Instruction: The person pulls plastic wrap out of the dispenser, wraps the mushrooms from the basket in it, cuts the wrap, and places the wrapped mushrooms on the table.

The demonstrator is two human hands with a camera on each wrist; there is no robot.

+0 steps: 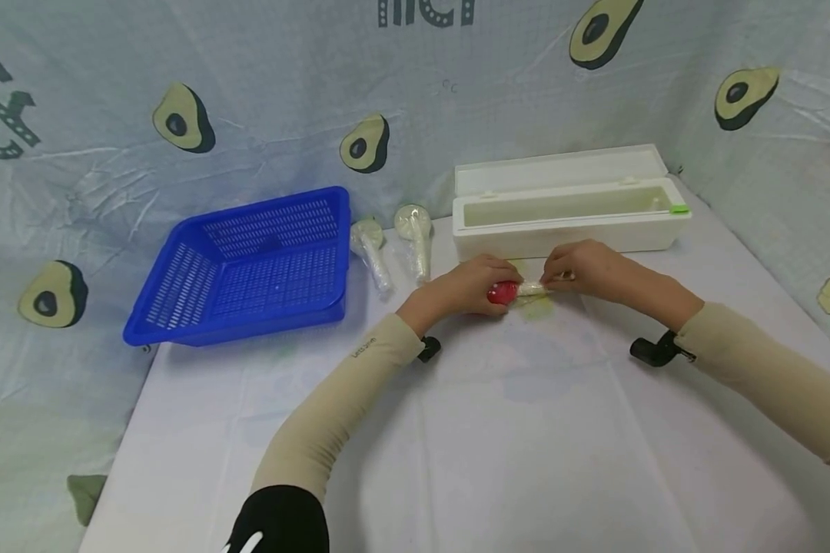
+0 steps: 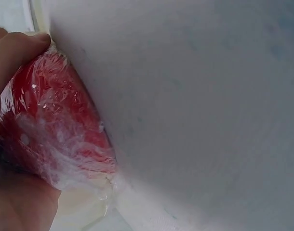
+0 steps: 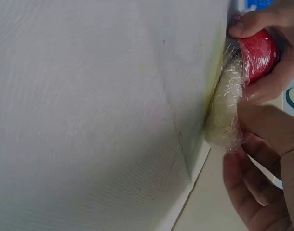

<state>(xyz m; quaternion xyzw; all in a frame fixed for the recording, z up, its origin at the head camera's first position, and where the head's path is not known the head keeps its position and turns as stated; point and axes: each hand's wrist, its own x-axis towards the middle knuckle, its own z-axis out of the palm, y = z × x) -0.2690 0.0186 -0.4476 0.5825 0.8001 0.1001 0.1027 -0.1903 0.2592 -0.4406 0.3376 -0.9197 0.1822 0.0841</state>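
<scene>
A film-wrapped item with a rounded red head and a pale handle lies low over the white tabletop, handle toward the right. My left hand grips the red head, thumb on one side and fingers on the other; the left wrist view shows crinkled clear film over the red surface. At the handle's far end, my right hand has its fingers bent and pinches the clear plastic wrap. Part of the head is hidden behind the left fingers.
Behind the hands stands a long white box with its lid raised and a green tab at the right. Two pale, film-wrapped items with round heads lie beside a blue basket at left. A patterned cloth hangs behind.
</scene>
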